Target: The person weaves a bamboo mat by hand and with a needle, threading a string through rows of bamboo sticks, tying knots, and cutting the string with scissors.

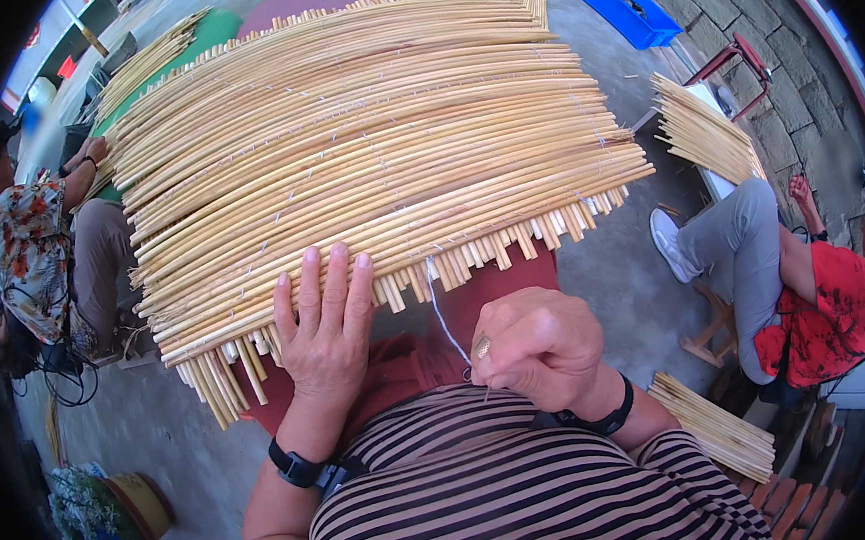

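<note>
A mat of pale reed stalks (pixel 374 144) lies across my lap, its stalks side by side and stitched with rows of white thread. My left hand (pixel 324 328) rests flat on the near edge, fingers stretched over the outermost stalks. From that edge a loose white thread (pixel 443 314) runs taut down to my right hand (pixel 536 348), which is closed in a pinch near my belly. A thin, needle-like tip pokes out below its fingers, too small to make out surely. Shorter stalk ends (pixel 472 254) stick out beneath the near edge.
At the left a seated person (pixel 35 258) handles stalks; another person in red (pixel 822 313) sits at the right. Stalk bundles lie at the right (pixel 709 130) and lower right (pixel 714 426). A blue crate (pixel 619 1) stands far right, a potted plant (pixel 94 514) lower left.
</note>
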`<state>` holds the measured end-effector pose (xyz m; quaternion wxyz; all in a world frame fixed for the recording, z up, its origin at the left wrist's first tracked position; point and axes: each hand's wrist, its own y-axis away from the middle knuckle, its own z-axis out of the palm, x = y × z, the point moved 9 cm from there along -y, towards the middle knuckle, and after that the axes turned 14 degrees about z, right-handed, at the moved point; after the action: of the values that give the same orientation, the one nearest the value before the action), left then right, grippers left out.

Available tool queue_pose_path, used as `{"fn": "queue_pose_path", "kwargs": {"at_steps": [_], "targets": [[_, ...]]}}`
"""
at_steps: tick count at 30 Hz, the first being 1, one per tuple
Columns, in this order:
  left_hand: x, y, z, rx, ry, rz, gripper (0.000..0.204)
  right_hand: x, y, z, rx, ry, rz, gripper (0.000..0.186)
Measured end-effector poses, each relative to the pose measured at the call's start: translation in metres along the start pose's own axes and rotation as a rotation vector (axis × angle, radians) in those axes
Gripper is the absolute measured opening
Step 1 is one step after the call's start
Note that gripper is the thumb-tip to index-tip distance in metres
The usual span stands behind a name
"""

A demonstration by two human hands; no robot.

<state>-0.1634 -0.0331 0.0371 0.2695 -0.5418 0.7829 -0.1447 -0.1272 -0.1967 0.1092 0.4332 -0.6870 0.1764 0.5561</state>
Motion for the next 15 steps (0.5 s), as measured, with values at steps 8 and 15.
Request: {"fn": "queue_pose_path", "kwargs": {"at_steps": [8, 15], "targets": [[-0.004, -0.006, -0.012, 0.050, 0.077, 0.016, 0.038, -0.002, 0.014, -0.041, 0.339, -0.002, -0.044, 0.014], [0.000, -0.028, -0.050, 0.115, 0.077, 0.018, 0.032, -0.008, 0.034, -0.056, 0.316, 0.007, -0.099, 0.014]]}}
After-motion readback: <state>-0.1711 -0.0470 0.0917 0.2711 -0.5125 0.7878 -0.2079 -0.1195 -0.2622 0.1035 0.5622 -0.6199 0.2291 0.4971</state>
